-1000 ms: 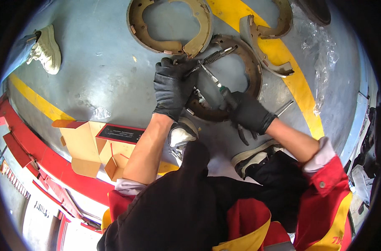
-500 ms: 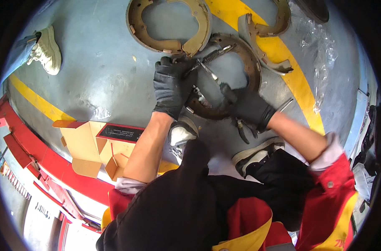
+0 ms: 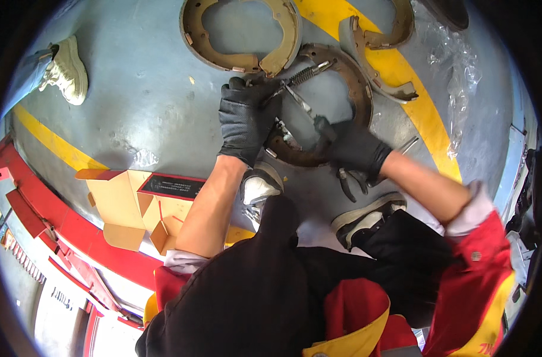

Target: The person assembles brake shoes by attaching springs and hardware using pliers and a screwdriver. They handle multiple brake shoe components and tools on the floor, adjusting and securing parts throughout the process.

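Both my hands wear black gloves and work at a worn ring of brake shoes (image 3: 361, 98) on the floor. My left hand (image 3: 247, 119) is closed round the ring's left side, beside a coil spring (image 3: 303, 76) on a metal rod. What lies under its fingers is mostly hidden. In my right hand (image 3: 355, 147) is a screwdriver (image 3: 300, 102); its shaft slants up and left, with its tip by my left fingers. Pliers (image 3: 347, 183) with dark handles lie partly beneath my right hand. Just beyond its wrist shows a thin metal rod (image 3: 409, 144).
Another brake shoe pair (image 3: 190, 41) lies ahead, with separate curved shoes (image 3: 366, 65) at right. Crumpled clear plastic (image 3: 458, 77) is farther right. An open cardboard box (image 3: 119, 199) stands by my left forearm, near a red metal frame (image 3: 74, 223). Another person's shoe (image 3: 68, 71) is at far left.
My right forearm and sleeve have shifted slightly to the right. Both hands keep their places and their holds at the ring.
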A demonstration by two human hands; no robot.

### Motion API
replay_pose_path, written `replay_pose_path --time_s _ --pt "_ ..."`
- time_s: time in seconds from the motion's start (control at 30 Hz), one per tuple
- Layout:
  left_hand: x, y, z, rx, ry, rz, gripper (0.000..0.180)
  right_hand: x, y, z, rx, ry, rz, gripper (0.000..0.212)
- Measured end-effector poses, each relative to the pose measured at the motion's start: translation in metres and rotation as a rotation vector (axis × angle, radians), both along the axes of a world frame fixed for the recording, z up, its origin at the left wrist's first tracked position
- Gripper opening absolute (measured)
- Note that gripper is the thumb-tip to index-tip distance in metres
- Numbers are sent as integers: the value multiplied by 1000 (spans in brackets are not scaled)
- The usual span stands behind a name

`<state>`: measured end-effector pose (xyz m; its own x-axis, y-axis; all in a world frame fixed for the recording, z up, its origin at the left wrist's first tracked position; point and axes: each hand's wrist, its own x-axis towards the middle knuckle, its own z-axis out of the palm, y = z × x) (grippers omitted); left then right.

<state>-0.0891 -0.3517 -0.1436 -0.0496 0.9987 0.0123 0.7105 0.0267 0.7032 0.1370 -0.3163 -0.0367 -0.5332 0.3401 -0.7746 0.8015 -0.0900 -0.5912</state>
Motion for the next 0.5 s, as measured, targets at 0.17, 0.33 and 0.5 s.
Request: replay_pose_path --time_s 0.17,0.33,0.5 --pt "-6 0 -9 36 -64 -60 31 -16 28 12 5 -103 229 37" --pt "2 0 2 9 -63 2 32 7 -40 -33 397 11 -29 32" --pt "-3 0 -8 47 -10 -57 32 2 -10 -16 149 21 86 36"
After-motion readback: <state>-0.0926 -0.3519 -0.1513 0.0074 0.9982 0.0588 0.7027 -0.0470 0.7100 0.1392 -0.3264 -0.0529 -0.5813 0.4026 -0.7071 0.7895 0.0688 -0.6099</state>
